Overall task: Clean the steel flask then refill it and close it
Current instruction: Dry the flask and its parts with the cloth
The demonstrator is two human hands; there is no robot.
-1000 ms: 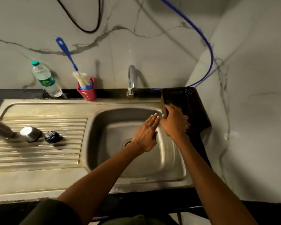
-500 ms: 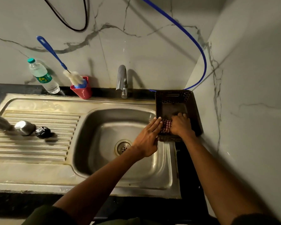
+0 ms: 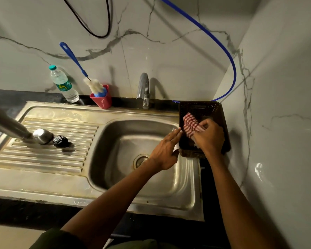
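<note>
Looking down from the head camera, we see our right hand (image 3: 209, 136) curled around a red-and-white checked cloth (image 3: 191, 124), pinching it over the dark plastic basket (image 3: 224, 123) that sits at the right end of the sink (image 3: 115, 178). Our left hand (image 3: 166, 150) reaches beside it with fingers straight and close together, their tips touching the basket's near left edge and holding nothing. The steel flask (image 3: 9, 124) lies on its side on the ribbed draining board (image 3: 43, 159) at the far left, well apart from both hands, with its steel cap (image 3: 43, 136) at its mouth and a small black stopper (image 3: 60, 141) just beside that cap. Along the back wall stand a clear water bottle (image 3: 64, 85) with a green cap, a red cup (image 3: 101, 99) holding a blue-handled bottle brush (image 3: 75, 63), and the tap (image 3: 143, 90) over the basin. A blue hose (image 3: 221, 45) curves down the wall behind the basket.
</note>
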